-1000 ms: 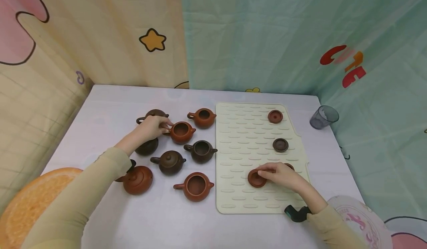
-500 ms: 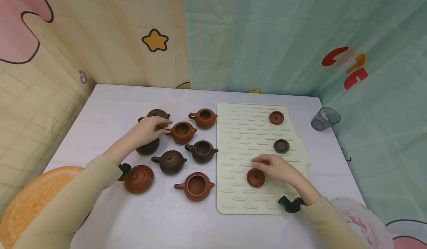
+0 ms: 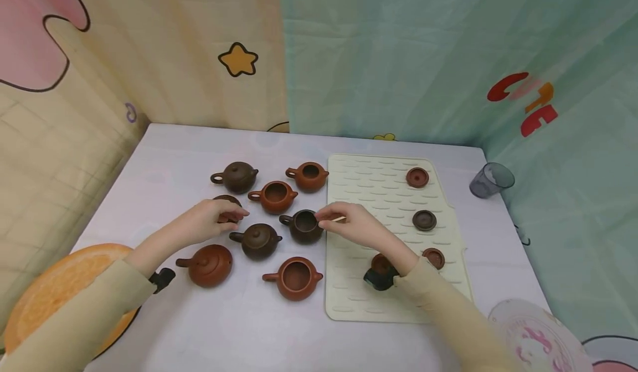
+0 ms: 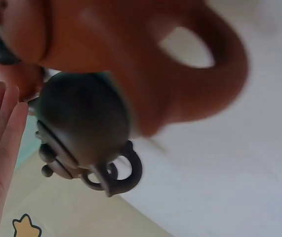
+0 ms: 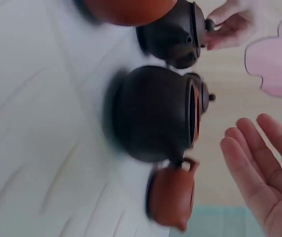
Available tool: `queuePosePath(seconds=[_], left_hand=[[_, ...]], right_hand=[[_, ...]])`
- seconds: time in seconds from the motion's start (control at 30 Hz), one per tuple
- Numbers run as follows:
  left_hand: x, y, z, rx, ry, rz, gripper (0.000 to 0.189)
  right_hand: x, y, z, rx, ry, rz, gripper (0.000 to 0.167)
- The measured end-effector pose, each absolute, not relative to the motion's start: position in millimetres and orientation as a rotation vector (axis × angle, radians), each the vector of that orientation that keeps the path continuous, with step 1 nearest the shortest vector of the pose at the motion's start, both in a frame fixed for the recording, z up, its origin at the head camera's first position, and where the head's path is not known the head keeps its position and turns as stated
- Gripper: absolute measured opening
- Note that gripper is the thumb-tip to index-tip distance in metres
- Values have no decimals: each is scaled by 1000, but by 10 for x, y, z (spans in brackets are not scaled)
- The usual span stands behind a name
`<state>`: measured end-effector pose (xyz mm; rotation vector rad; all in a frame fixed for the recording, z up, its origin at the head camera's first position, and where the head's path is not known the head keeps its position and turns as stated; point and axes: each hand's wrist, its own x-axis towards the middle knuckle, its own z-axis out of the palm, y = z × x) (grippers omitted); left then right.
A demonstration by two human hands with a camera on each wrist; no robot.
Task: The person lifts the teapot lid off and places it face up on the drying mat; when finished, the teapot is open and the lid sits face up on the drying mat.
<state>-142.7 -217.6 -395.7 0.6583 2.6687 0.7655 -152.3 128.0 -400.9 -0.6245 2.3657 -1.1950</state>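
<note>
My right hand (image 3: 351, 225) hovers at the spout side of a lidless dark teapot (image 3: 304, 229). In the right wrist view its fingers (image 5: 252, 163) are apart from that pot and hold nothing. Over the left group, my left hand (image 3: 204, 222) is near a lidded dark teapot (image 3: 258, 242) and partly covers another dark teapot (image 3: 228, 199). The left wrist view shows its fingers (image 4: 5, 123) straight, with nothing in them. A lidded reddish teapot (image 3: 206, 265) stands nearer me, beside a lidless reddish teapot (image 3: 295, 278).
Farther back stand a lidded dark teapot (image 3: 239, 177) and two lidless orange-brown teapots (image 3: 274, 196). The cream mat (image 3: 349, 300) carries several lids, including a dark lid (image 3: 424, 220) and a reddish lid (image 3: 417, 177). A grey cup (image 3: 490, 180) lies at the right edge.
My right hand has left the reddish lid on the mat and moved left and away from me to the lidless dark teapot. My left hand has come back from the orange-brown teapot's handle, toward me.
</note>
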Motion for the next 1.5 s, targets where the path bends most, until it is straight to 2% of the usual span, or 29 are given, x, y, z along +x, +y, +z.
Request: queuePosePath(seconds=[0.17,0.47,0.97,1.23,1.37,1.5], left_hand=[[-1417,-2183,-4006,620,2587,762,32],[-1497,-2180,-4128,637,2535,776,31],[-1484,-2230,-4194,591,2499,826,24],[-1498,-2237,-4214,618,2495,834,22],[-1502,-2233,-4213,629,2501,825,24],[-1504,-2233,-4212,615,2507,815,24]], right_hand=[[-1630,852,-3983,-781,2328,-1192,27],[-1770,267,-3990,-1016,2263,-920,26],[-1687,-72,-4025,-1076,2421,-640,18],[-1692,88,-3941,-1008,2413,-804,15],[-1774,452,-3863,-899,2359,-1013,17],[-1850,985,-3840,-668,2186,-1273,23]])
